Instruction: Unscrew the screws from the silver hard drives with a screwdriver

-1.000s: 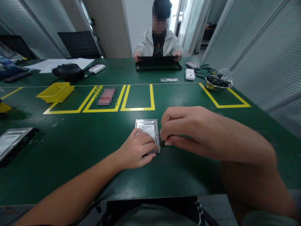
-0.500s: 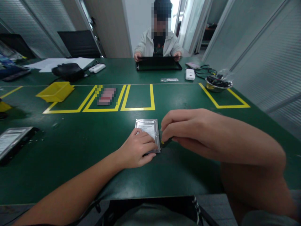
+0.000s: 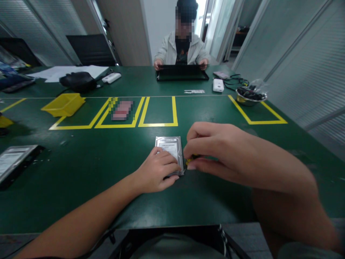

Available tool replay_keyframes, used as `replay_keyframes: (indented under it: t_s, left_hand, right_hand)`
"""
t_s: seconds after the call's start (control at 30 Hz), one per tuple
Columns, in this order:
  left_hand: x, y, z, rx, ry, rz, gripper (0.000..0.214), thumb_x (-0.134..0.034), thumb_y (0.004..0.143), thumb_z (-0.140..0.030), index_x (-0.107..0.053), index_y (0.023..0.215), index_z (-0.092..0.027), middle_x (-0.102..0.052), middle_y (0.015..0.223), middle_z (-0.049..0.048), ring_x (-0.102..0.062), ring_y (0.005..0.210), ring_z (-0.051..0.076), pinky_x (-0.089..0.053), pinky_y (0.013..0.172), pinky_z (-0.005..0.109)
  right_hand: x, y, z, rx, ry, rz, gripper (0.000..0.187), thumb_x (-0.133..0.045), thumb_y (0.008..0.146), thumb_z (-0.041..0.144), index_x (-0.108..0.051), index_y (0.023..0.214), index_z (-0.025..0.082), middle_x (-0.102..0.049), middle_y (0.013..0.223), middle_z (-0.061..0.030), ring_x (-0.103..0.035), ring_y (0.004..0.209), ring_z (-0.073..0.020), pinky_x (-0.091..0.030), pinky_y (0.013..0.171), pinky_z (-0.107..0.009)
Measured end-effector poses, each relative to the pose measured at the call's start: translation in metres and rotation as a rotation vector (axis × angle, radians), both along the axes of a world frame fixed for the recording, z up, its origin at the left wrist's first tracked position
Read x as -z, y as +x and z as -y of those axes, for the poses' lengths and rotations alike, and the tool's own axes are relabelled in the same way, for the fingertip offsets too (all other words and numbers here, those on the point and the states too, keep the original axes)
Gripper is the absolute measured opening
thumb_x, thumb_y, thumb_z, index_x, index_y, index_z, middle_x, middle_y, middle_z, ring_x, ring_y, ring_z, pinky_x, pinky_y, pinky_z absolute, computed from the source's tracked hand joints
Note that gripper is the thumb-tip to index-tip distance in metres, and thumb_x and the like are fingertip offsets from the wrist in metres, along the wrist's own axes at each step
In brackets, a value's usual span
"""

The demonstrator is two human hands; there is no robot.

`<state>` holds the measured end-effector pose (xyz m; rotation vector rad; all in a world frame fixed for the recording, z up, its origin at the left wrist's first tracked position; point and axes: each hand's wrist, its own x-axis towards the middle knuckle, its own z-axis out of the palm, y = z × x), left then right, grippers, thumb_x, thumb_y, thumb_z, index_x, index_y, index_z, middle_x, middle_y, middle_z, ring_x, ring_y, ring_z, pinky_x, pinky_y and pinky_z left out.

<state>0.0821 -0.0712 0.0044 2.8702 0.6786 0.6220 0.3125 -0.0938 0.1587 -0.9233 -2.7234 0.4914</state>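
Observation:
A silver hard drive [image 3: 169, 147] lies flat on the green table [image 3: 88, 169] in front of me. My left hand [image 3: 157, 172] rests on its near half, fingers pressed flat on the casing and holding it down. My right hand [image 3: 212, 149] hovers just right of the drive, fingers pinched round a small tool with a yellow and black handle [image 3: 192, 158] at the drive's right edge. Most of the tool is hidden by my fingers.
Yellow tape boxes [image 3: 159, 111] mark the table beyond the drive. A yellow bin [image 3: 63, 105] sits at left and another drive in a tray [image 3: 13, 163] at far left. At right stands a metal bowl [image 3: 250, 96]. A person [image 3: 182, 50] sits opposite with a black tray [image 3: 182, 73].
My right hand's fingers have shifted round the small tool at the drive's right edge, and its yellow part now shows. My left hand and the drive have stayed put.

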Motion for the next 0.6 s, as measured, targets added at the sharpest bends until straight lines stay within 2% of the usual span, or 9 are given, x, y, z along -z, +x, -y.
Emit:
replay_keyframes:
  t_s: [0.23, 0.6]
  left_hand:
    - [0.0003, 0.0008, -0.0007, -0.006, 0.003, -0.002, 0.018, -0.061, 0.09, -0.032, -0.069, 0.101, -0.022, -0.07, 0.097, 0.0043, -0.06, 0.095, 0.024, -0.031, 0.089, 0.044]
    - [0.0002, -0.0006, -0.0017, 0.014, -0.009, 0.02, 0.017, -0.062, 0.089, -0.031, -0.069, 0.102, -0.023, -0.071, 0.102, 0.0031, -0.061, 0.098, 0.024, -0.032, 0.088, 0.043]
  right_hand:
    - [0.0014, 0.0002, 0.0004, -0.017, 0.014, -0.023, 0.008, -0.056, 0.093, 0.015, -0.063, 0.097, 0.015, -0.059, 0.096, -0.003, -0.053, 0.086, -0.014, -0.039, 0.075, -0.026]
    - [0.0004, 0.0051, 0.0006, -0.073, -0.003, -0.062, 0.023, -0.047, 0.096, 0.007, -0.067, 0.104, 0.016, -0.064, 0.107, -0.0044, -0.059, 0.094, -0.0113, -0.043, 0.083, -0.022]
